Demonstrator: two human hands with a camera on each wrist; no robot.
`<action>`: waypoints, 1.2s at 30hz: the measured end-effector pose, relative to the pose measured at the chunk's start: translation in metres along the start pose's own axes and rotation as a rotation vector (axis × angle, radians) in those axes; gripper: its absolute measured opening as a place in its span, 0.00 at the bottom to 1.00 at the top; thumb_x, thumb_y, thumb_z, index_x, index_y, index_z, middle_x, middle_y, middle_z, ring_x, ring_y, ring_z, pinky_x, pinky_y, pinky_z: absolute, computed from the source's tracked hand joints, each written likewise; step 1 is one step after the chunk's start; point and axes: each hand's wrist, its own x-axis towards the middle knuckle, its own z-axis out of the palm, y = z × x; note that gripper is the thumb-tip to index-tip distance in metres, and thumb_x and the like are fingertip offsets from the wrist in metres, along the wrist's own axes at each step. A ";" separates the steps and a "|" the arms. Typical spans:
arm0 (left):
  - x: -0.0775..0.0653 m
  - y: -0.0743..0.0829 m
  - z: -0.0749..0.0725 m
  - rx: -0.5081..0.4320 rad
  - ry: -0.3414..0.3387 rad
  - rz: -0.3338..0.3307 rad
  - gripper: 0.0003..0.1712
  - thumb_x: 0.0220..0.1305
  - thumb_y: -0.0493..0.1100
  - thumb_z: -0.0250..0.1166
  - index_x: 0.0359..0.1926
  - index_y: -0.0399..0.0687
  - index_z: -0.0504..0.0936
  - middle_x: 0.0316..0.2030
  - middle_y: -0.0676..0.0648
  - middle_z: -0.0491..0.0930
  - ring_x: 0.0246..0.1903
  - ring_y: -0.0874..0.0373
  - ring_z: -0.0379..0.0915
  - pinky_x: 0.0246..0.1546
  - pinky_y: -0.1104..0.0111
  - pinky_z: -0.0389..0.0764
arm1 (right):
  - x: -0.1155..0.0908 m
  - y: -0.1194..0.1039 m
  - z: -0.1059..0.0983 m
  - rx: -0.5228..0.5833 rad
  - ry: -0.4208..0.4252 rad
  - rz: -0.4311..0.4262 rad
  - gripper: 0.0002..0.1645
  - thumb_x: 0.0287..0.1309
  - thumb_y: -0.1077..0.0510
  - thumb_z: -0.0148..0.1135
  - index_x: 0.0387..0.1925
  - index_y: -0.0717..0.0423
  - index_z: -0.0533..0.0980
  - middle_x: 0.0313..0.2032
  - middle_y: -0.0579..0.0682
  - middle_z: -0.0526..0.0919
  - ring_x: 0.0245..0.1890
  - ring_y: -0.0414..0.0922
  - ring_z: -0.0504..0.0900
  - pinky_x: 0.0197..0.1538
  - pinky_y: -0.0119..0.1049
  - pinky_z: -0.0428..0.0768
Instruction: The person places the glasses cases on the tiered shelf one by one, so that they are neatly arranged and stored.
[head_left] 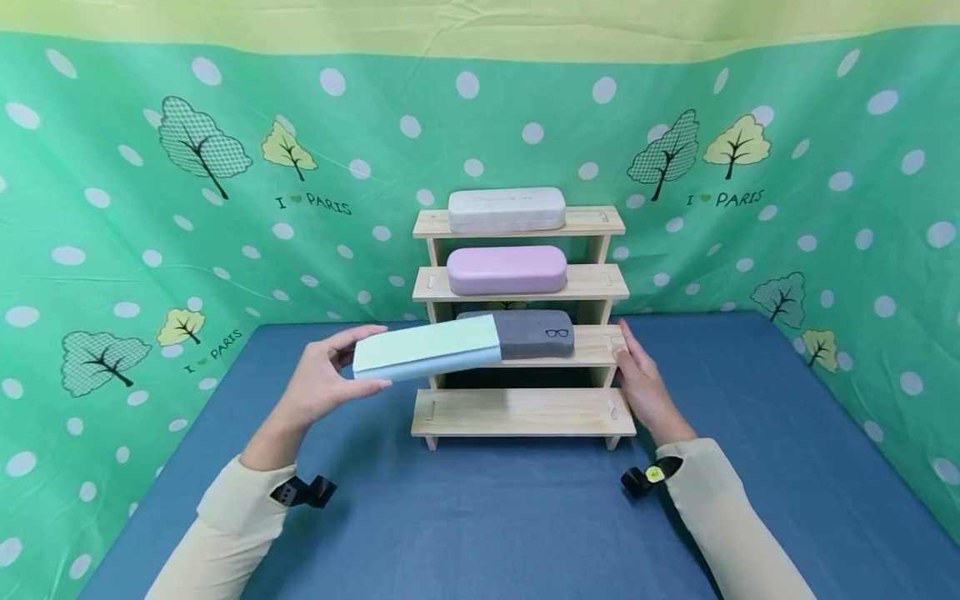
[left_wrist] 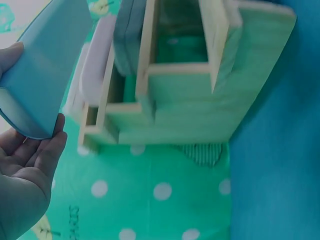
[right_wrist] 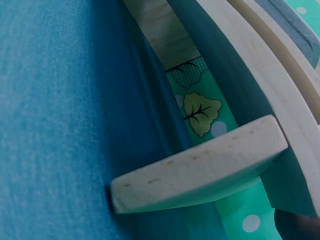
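My left hand (head_left: 318, 379) holds a pale green and light blue glasses case (head_left: 427, 346) by its left end, thumb below and fingers above. The case is raised and slightly tilted, in front of the stepped wooden shelf (head_left: 525, 412). It covers the left part of a grey glasses case (head_left: 538, 335) with a spectacles mark, which sits on the second step from the bottom. At the right end of that same step, my right hand (head_left: 647, 387) grips the board's edge. Close up in the left wrist view, the held case (left_wrist: 50, 65) lies between thumb and fingers.
A purple glasses case (head_left: 507, 271) sits on the step above the grey one, and a white case (head_left: 507, 210) on the top step. The bottom step is bare. The shelf stands on a blue cloth (head_left: 480, 525), with a green dotted curtain (head_left: 300, 267) behind.
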 end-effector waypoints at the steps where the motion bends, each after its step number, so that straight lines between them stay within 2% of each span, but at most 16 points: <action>1: 0.000 0.000 0.004 -0.009 -0.010 0.007 0.35 0.43 0.31 0.75 0.56 0.37 0.76 0.51 0.40 0.77 0.39 0.59 0.73 0.37 0.73 0.75 | 0.000 0.000 0.000 -0.002 0.001 -0.001 0.34 0.73 0.46 0.36 0.73 0.39 0.37 0.74 0.51 0.37 0.72 0.47 0.39 0.69 0.50 0.47; 5: -0.002 0.001 0.019 -0.045 -0.046 0.032 0.35 0.43 0.31 0.75 0.56 0.35 0.75 0.51 0.39 0.77 0.41 0.59 0.73 0.39 0.74 0.75 | 0.000 0.000 0.000 -0.004 0.004 0.005 0.34 0.73 0.46 0.36 0.73 0.38 0.37 0.74 0.50 0.37 0.72 0.46 0.40 0.69 0.50 0.48; 11: -0.007 0.002 0.039 -0.102 -0.092 0.038 0.35 0.43 0.32 0.75 0.56 0.37 0.76 0.51 0.41 0.78 0.43 0.57 0.73 0.42 0.70 0.76 | 0.000 -0.001 0.000 -0.001 0.002 0.019 0.34 0.73 0.46 0.36 0.73 0.37 0.37 0.74 0.49 0.37 0.72 0.46 0.39 0.69 0.50 0.47; 18: -0.011 -0.006 0.065 -0.137 -0.160 0.009 0.36 0.43 0.35 0.77 0.57 0.41 0.76 0.54 0.43 0.76 0.45 0.55 0.73 0.44 0.68 0.76 | -0.001 -0.002 -0.001 -0.016 0.005 0.029 0.34 0.73 0.46 0.35 0.73 0.38 0.37 0.74 0.46 0.37 0.72 0.46 0.39 0.69 0.50 0.47; 24: -0.013 -0.016 0.084 -0.190 -0.215 -0.032 0.37 0.42 0.38 0.78 0.57 0.43 0.76 0.53 0.44 0.76 0.45 0.54 0.75 0.46 0.62 0.77 | -0.001 -0.002 -0.001 -0.007 -0.017 0.002 0.35 0.73 0.46 0.35 0.73 0.39 0.36 0.74 0.49 0.35 0.72 0.47 0.39 0.69 0.49 0.47; 27: -0.012 -0.020 0.091 -0.182 -0.221 -0.051 0.37 0.41 0.38 0.78 0.57 0.45 0.76 0.52 0.45 0.77 0.46 0.54 0.75 0.48 0.60 0.75 | -0.001 -0.002 0.000 -0.006 -0.015 0.000 0.34 0.73 0.47 0.35 0.73 0.39 0.36 0.74 0.49 0.35 0.72 0.47 0.39 0.69 0.49 0.47; 32: -0.010 -0.023 0.102 -0.168 -0.215 -0.081 0.38 0.41 0.37 0.78 0.58 0.42 0.76 0.53 0.44 0.77 0.48 0.53 0.73 0.51 0.60 0.74 | -0.001 -0.002 0.000 -0.008 -0.010 0.011 0.34 0.73 0.46 0.35 0.73 0.38 0.36 0.74 0.47 0.35 0.72 0.46 0.38 0.69 0.49 0.46; 36: -0.007 -0.025 0.110 -0.155 -0.217 -0.079 0.38 0.41 0.37 0.78 0.58 0.40 0.75 0.53 0.44 0.77 0.49 0.53 0.74 0.52 0.60 0.73 | -0.001 -0.001 -0.001 -0.003 -0.007 0.015 0.34 0.73 0.46 0.35 0.73 0.38 0.36 0.74 0.46 0.35 0.72 0.46 0.38 0.70 0.48 0.46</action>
